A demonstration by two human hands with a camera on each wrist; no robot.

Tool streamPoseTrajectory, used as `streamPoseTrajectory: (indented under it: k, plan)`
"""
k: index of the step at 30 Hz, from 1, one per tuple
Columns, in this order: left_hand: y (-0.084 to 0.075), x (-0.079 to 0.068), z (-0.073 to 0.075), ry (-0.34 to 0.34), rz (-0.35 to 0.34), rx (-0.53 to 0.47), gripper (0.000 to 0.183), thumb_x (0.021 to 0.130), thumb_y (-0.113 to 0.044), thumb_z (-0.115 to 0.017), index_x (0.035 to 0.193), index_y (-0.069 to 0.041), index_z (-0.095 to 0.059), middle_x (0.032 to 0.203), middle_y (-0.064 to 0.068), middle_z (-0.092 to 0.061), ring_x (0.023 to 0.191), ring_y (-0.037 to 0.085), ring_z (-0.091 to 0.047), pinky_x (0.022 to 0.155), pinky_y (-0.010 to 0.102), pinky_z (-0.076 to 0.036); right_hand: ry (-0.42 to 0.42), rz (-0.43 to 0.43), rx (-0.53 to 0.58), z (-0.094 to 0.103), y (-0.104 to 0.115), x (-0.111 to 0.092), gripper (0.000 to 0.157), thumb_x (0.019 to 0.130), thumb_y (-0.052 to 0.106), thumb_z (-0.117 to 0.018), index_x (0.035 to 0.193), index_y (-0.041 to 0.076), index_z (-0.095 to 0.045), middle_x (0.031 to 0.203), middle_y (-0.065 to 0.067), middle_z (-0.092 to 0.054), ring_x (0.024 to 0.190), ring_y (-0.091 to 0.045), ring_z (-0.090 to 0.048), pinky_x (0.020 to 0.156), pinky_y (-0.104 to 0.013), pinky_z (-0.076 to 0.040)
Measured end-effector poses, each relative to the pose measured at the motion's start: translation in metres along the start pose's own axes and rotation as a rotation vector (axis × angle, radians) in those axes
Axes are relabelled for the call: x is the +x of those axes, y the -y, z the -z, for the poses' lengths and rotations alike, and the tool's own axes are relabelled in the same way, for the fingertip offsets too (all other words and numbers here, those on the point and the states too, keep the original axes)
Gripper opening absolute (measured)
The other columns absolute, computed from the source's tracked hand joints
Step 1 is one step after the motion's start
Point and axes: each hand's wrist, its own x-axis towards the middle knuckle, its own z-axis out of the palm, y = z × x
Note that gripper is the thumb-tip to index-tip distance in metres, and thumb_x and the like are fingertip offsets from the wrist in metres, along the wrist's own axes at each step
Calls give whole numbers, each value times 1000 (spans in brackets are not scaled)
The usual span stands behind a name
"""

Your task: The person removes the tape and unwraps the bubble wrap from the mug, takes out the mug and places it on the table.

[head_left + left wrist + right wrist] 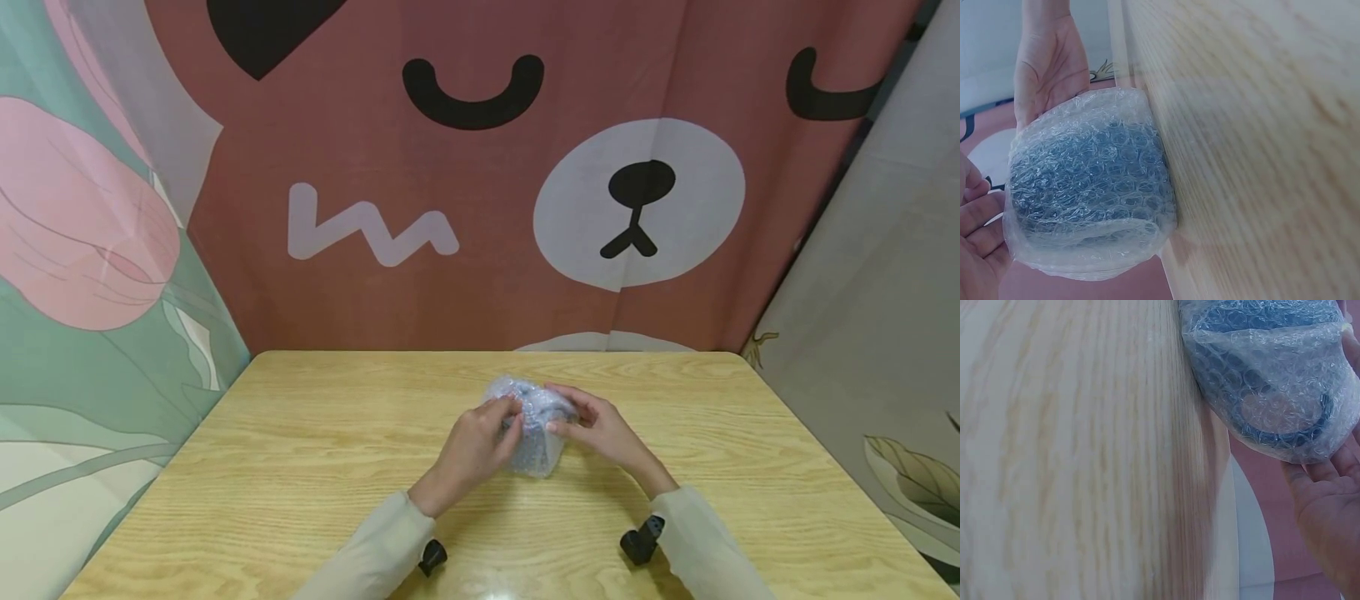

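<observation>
A bubble-wrapped mug [536, 454] stands on the wooden table in front of me. Through the clear bubble wrap [1097, 169] a blue body shows, and in the right wrist view a ring-shaped handle [1319, 425] shows at its side. My left hand [471, 446] pinches the wrap at the top left, fingertips bent. From the right, my right hand [609, 433] holds the wrapped side between its thumb in front and its fingers behind. The mug's opening is hidden under the wrap.
The light wooden table [315, 442] ends at a back edge against a curtain [480, 292] with a bear's face. A patterned curtain [90, 358] hangs on the left, and a grey one [840, 333] on the right. Small black devices [640, 542] sit at both wrists.
</observation>
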Motion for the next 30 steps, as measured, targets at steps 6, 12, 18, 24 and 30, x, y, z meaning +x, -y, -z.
streamPoseTrajectory:
  k: [6,12,18,24,30]
  plan:
    - [1,2,1,0,21,-20,2,90,-2,-62,92,-1,-62,84,11,-70,74,16,-69,63,19,-54,-4,-17,8,0,2,-1,55,92,10,-67,143,12,-47,146,-13,-44,128,-30,-46,96,-29,-45]
    - [2,3,1,-4,40,-11,6,91,-2,-61,93,-3,-55,78,9,-69,65,11,-66,55,18,-52,-3,-18,5,1,1,0,55,92,10,-67,143,13,-48,146,-12,-44,126,-30,-48,94,-30,-47]
    - [2,2,0,-12,52,-41,8,91,0,-61,94,-1,-54,77,11,-69,75,19,-70,60,23,-56,-3,-18,3,1,-1,0,56,92,10,-67,144,8,-46,146,-12,-44,128,-29,-46,97,-28,-44]
    - [2,1,1,-19,53,-82,6,91,-1,-61,96,-1,-57,84,13,-71,77,19,-70,59,26,-56,-7,-29,2,0,-1,0,56,92,10,-67,144,8,-47,146,-11,-44,127,-29,-47,96,-27,-45]
    - [3,0,0,-21,49,-93,13,90,-10,-62,98,0,-61,92,15,-71,80,20,-70,66,30,-57,1,-23,14,0,0,-1,57,93,9,-67,144,4,-44,146,-12,-44,127,-30,-46,95,-28,-46]
